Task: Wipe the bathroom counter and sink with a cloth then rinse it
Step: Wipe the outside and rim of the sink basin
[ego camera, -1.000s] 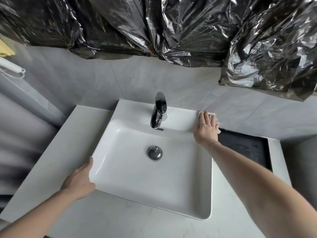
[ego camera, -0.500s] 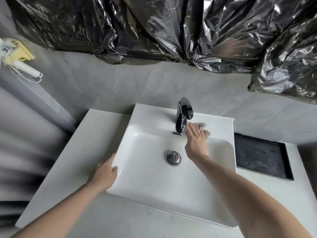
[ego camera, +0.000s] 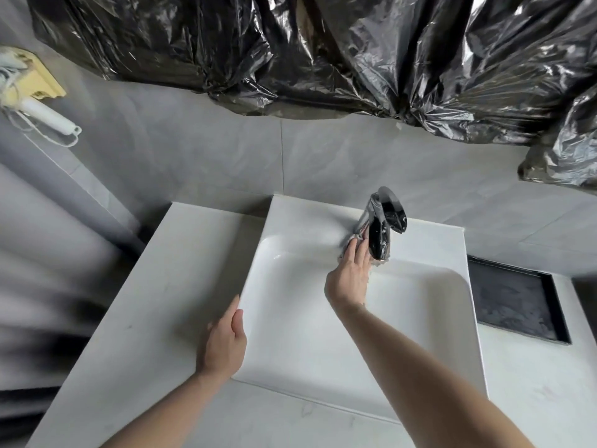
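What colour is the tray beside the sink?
Black, seen in the head view: the tray.

I see the right hand pressing a cloth flat-fingered against the faucet base on the sink back ledge. The left hand rests on the sink's left rim (fingers straight), above the counter.

Grey tiled wall behind everything, big matte tiles with thin grout lines, lit pretty evenly by soft light. The whole top is draped in crinkly black plastic sheeting that's catching shiny highlights. Up in the left corner there's a white wall-mounted gadget with a loopy cord, sitting by a yellow block.
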`<move>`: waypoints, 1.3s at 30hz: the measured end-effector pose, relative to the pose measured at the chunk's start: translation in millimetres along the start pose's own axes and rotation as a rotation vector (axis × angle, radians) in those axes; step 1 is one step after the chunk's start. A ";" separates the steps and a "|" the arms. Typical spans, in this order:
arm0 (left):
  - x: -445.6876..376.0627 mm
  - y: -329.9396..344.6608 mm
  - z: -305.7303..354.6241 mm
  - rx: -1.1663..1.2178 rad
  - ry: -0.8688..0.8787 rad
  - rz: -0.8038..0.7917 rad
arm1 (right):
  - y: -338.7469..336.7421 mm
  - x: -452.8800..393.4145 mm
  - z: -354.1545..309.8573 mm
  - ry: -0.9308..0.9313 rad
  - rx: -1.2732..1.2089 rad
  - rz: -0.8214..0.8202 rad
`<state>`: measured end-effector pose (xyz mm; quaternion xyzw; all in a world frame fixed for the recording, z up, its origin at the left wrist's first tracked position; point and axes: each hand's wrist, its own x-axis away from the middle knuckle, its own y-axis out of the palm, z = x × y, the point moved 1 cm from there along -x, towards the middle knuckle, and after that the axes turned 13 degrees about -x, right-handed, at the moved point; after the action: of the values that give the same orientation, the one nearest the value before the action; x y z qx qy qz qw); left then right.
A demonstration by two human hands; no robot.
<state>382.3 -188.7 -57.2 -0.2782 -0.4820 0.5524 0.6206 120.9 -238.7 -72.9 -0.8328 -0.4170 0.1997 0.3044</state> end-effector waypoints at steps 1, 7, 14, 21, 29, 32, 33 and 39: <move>0.4 0.3 0.5 -0.004 -0.003 0.007 | 2.5 0.2 -2.9 -0.013 0.002 0.010; -3.9 2.9 -2.8 -0.043 0.026 0.041 | 39.7 -9.5 -25.0 -0.078 0.038 -0.130; -7.7 4.6 -4.8 -0.050 0.048 0.071 | 68.5 -44.8 -70.4 -0.093 0.163 -0.291; -8.4 4.5 -4.9 -0.063 0.043 0.095 | 91.8 -38.9 -97.7 -0.381 0.192 -0.599; -9.7 4.8 -8.2 -0.053 0.047 0.102 | 34.0 -78.6 -20.4 -0.211 0.171 -0.302; -9.7 5.5 -8.3 -0.048 0.045 0.095 | 39.6 -76.0 -22.2 -0.154 0.170 -0.230; -9.8 5.9 -8.7 -0.048 0.049 0.094 | 44.8 -72.2 -28.1 -0.119 0.169 -0.210; -12.5 7.9 -9.3 -0.054 0.053 0.088 | 94.7 -24.5 -83.1 -0.342 0.072 -0.381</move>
<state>388.3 -197.0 -71.3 -0.3305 -0.4675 0.5585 0.6003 209.9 -331.2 -73.7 -0.6819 -0.6045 0.2915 0.2910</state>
